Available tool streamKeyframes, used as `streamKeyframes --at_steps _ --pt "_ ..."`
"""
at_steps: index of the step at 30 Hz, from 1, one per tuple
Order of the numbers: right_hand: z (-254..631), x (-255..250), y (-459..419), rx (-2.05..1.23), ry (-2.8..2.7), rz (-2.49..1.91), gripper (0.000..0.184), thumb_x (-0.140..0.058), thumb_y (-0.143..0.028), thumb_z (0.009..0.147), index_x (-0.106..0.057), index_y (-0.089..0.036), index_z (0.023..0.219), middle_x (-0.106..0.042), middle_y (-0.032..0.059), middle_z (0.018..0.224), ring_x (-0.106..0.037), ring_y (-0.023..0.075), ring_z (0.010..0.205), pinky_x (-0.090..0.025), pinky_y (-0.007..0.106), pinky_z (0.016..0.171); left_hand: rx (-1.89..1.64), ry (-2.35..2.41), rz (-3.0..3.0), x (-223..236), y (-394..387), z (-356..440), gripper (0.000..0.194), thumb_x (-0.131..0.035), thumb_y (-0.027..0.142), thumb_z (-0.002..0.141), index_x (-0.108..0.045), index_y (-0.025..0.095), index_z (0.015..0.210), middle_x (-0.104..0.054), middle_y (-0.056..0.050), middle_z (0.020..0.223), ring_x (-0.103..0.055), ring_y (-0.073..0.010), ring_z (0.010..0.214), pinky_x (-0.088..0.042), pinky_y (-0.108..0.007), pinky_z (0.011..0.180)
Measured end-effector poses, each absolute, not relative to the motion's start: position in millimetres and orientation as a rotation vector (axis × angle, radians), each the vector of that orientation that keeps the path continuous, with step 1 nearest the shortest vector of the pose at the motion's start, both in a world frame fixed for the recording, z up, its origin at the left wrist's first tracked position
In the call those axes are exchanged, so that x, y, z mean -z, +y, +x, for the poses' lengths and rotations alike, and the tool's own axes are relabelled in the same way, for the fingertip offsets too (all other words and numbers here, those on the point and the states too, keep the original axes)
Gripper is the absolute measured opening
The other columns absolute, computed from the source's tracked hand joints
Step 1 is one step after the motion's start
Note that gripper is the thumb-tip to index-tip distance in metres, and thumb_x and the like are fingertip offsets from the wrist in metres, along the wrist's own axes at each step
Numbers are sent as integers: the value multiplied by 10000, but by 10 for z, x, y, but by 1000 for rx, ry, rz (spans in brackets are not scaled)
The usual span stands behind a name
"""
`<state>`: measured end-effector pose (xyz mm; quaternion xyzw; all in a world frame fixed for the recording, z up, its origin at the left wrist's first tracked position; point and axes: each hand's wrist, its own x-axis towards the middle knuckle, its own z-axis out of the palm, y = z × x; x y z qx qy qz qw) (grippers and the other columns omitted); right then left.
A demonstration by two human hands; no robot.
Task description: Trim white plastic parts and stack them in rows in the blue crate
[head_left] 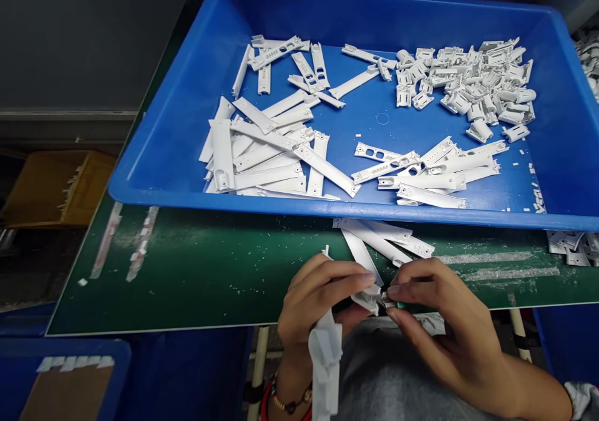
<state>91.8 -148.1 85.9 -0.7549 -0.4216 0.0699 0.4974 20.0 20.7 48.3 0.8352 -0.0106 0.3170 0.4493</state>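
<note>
Low in the head view, my left hand is closed around a white plastic part, its end showing between thumb and fingers. More jointed white plastic hangs below that palm along the wrist; whether it is the same part I cannot tell. My right hand pinches a small object with a metallic glint and a bit of green, touching the end of the white part. Its kind is too small to make out. Just beyond my fingers, several long white plastic strips lie on the green table.
A large blue bin stands across the table, holding piles of white strips at left and front and short white clips at right. White scraps dot the table. A yellow crate and a blue container are at left.
</note>
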Motion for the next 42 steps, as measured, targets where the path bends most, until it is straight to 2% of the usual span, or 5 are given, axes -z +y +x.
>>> streamKeyframes --at_steps 17,24,30,34,42 --pt "947 -777 -1497 -184 -953 -1870 179 -567 -113 910 -594 -212 1057 -619 57 919 -643 186 830 -564 303 698 -796 -46 2004 -422 191 184 136 -615 317 936 -663 232 1030 -743 -39 853 -653 -140 625 -498 -279 582" --pt "1011 -828 -1501 -165 -1005 -1897 217 -451 -83 929 -550 -188 1092 -639 63 903 -638 171 809 -542 272 682 -566 -401 2060 -471 471 168 400 -729 206 845 -598 209 1223 -760 -72 958 -716 -168 734 -567 -271 638" --pt "956 -927 -1478 -122 -1261 -1891 148 -421 -116 930 -559 -160 962 -614 32 721 -567 136 588 -449 241 499 -655 -231 2017 -567 345 202 163 -622 276 931 -660 192 1066 -757 -84 910 -685 -166 708 -541 -292 612" --pt "956 -905 -1457 -72 -1311 -1978 150 -488 -236 966 -579 -159 875 -583 22 683 -538 132 559 -420 238 476 -685 -204 2001 -530 238 214 150 -629 288 925 -674 198 1037 -754 -68 883 -666 -161 693 -522 -285 609" --pt "961 -917 -1418 5 -1375 -2032 295 -413 -207 1015 -547 -168 755 -534 3 633 -480 108 523 -332 231 472 -720 -153 2037 -503 192 198 192 -567 330 959 -667 233 1092 -744 -53 872 -659 -174 681 -507 -306 610"
